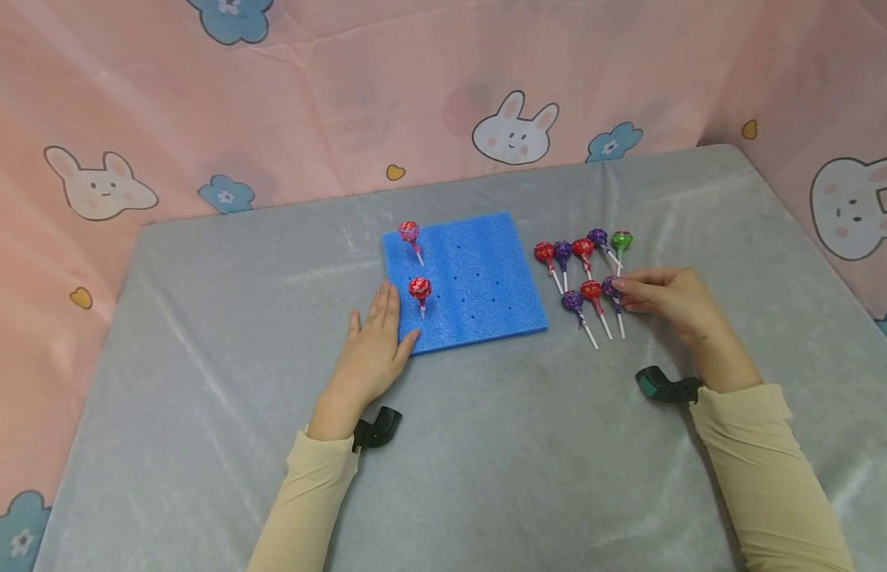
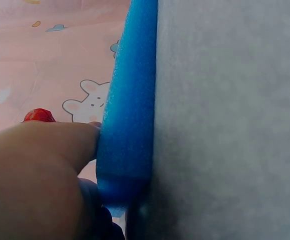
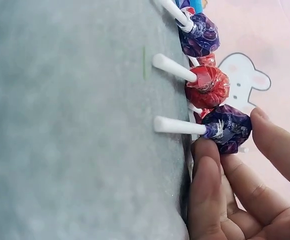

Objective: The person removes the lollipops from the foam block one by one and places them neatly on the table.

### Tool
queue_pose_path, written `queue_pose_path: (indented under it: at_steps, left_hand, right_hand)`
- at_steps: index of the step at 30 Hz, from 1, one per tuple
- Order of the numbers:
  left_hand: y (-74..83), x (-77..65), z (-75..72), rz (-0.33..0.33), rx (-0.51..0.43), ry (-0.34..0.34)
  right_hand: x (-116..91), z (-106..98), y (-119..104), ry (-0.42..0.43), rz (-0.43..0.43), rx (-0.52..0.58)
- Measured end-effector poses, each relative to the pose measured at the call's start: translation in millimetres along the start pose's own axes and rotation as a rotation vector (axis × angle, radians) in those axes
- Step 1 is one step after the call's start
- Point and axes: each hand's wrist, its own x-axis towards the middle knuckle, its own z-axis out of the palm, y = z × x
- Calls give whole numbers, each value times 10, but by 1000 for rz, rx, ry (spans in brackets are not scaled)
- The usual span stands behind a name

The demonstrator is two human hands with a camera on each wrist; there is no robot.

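Observation:
My left hand (image 1: pixel 366 356) rests along the left edge of a blue foam board (image 1: pixel 479 270), fingers straight and thumb at its near corner. Two wrapped lollipops stand in the board, a pink-and-red one (image 1: pixel 408 231) farther back and a red one (image 1: pixel 419 287) nearer. In the left wrist view, the board's side (image 2: pixel 127 110) runs past the thumb. My right hand (image 1: pixel 675 306) has its fingertips around the head of a purple lollipop (image 3: pixel 230 129), whose white stick points toward me. Beside it lie a red lollipop (image 3: pixel 209 86) and another purple one (image 3: pixel 201 36).
Behind these lies a second row of lollipops: red ones (image 1: pixel 582 249), purple ones (image 1: pixel 562 253) and a green one (image 1: pixel 621 241). Small dark holes dot the foam board. A grey cloth covers the table (image 1: pixel 515 445), and a pink patterned curtain (image 1: pixel 358 95) hangs behind it.

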Motion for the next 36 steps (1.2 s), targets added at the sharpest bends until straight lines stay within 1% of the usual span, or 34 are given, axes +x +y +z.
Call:
queue_pose_path:
  at_steps: [6,13,25,29,36]
  left_hand:
    - [-4,-5,-3,0,-1,0]
    - [-6,-13,-10,-3,-4,-3]
    - [-3,-7,-1,-3,-3,-1]
    - [-4,-5,2,-5,-10,-1]
    - [-3,-2,2,-8,-8,-6]
  right_hand:
    - [7,1,8,14,2,-45]
    - [8,12,11,18,-14,-65]
    - [-27,24,-12,41,-21,-196]
    - [-50,20,-22,56,-11,-184]
    - [-133,6,-97,74,-21,-218]
